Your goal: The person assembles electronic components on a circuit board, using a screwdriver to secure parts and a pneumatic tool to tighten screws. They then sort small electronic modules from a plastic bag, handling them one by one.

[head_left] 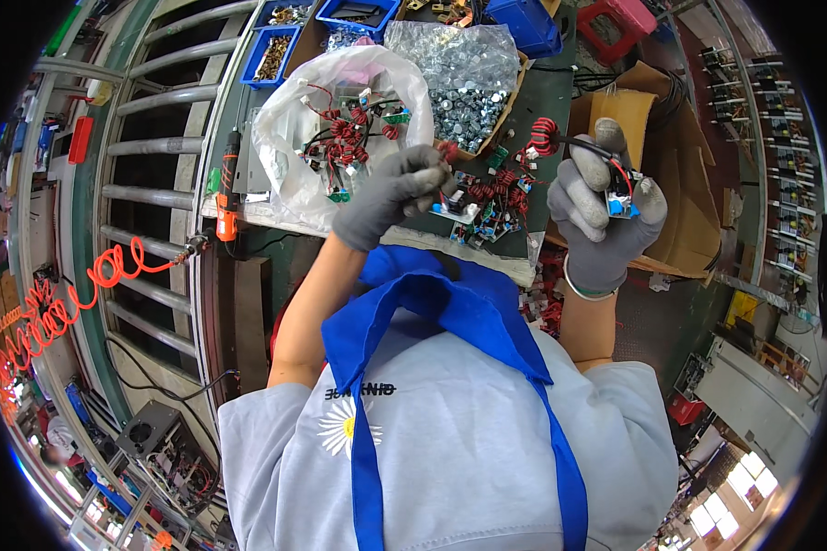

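My left hand [401, 189], in a grey glove, is closed in a pinch on a small red wire-wound coil [447, 151], partly hidden and slightly blurred. My gloved right hand [606, 197] is raised off the bench, its fingers curled round a small circuit board [623, 204] with blue and white parts. A black cable runs from that board to a red-and-black coil [544, 136] hanging out to the left. Between my hands, a pile of similar coil-and-board assemblies [498, 193] lies on the bench. More assemblies [347, 138] sit inside an open white plastic bag [280, 115].
Behind the pile stands a box of metal fasteners [464, 115] partly covered by clear plastic. Blue bins [265, 57] line the back left. An orange power screwdriver [226, 216] is at the bench's left edge, beside a metal roller conveyor [152, 193]. An open cardboard box [675, 202] stands right.
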